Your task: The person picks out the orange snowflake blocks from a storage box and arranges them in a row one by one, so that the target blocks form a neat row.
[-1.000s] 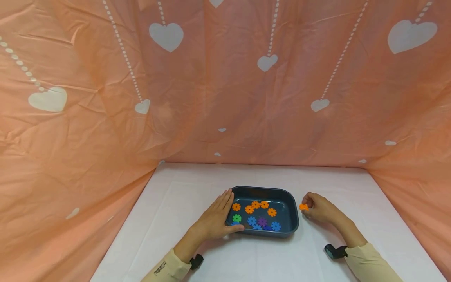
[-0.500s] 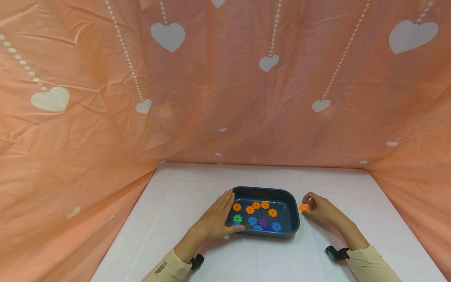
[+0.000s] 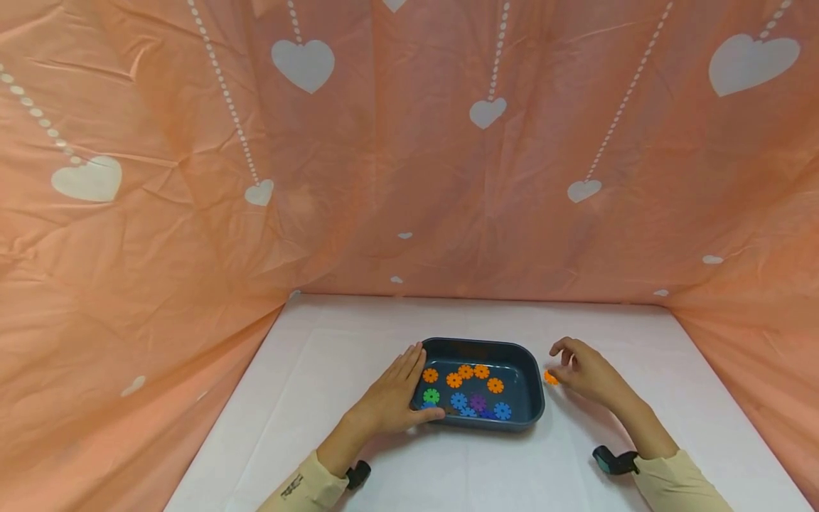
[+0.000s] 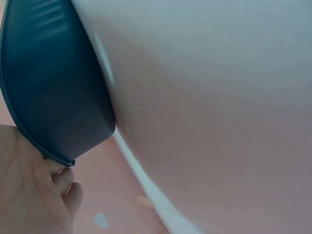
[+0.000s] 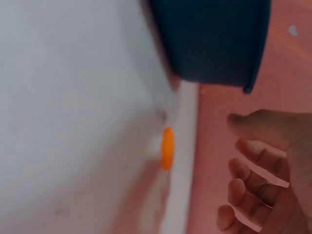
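Observation:
A dark blue-grey rectangular tray (image 3: 483, 424) holds several notched plastic snowflake discs: orange ones (image 3: 495, 385), a green one (image 3: 431, 395), a purple one (image 3: 477, 402) and blue ones (image 3: 502, 411). My left hand (image 3: 390, 398) rests over the tray's left end, fingers straight along the rim and thumb across the front corner. Outside the tray's right end, an orange snowflake disc (image 3: 551, 377) lies on the white table. Just right of and above that disc, my right hand (image 3: 585, 370) hovers with loosely bent fingers and nothing between them; the right wrist view shows the disc (image 5: 167, 148) apart from the fingertips.
White cloth covers the table (image 3: 345, 341), which runs back to a peach curtain (image 3: 409, 178) with white hearts. Each wrist carries a small black camera, one at the left sleeve (image 3: 357, 474) and one at the right (image 3: 614, 461).
My right hand has let go of the orange snowflake disc and lifted slightly up and away from it, fingers spreading. My left hand and the tray have stayed put.

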A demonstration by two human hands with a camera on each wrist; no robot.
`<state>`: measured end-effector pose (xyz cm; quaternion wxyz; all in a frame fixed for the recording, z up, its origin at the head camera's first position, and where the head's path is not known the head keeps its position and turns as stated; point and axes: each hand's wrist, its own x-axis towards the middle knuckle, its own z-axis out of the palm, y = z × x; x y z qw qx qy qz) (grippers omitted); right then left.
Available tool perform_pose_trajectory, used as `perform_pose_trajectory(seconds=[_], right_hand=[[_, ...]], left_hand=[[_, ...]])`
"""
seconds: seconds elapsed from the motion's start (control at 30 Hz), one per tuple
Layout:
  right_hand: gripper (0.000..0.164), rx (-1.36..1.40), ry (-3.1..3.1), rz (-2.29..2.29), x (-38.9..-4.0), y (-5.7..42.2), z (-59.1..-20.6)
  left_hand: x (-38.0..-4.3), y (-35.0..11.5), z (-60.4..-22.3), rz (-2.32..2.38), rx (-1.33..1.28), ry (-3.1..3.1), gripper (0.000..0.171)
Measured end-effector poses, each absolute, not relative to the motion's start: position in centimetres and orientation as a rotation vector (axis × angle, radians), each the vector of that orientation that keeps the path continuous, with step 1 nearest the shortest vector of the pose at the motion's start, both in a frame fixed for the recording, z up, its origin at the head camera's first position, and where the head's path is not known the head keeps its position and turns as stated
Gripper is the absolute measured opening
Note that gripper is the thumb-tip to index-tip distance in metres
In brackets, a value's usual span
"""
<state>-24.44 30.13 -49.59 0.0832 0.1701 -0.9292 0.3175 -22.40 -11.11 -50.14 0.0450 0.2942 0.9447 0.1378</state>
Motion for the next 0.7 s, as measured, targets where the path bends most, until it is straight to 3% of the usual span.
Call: perform_pose_trajectory(seconds=[0.7], right_hand=[[0.027, 0.749, -2.630, 0.914, -23.5, 25.9, -46.5]], left_hand=[[-22.2, -11.1, -49.9, 0.422, 0.885, 2.877, 0.117]])
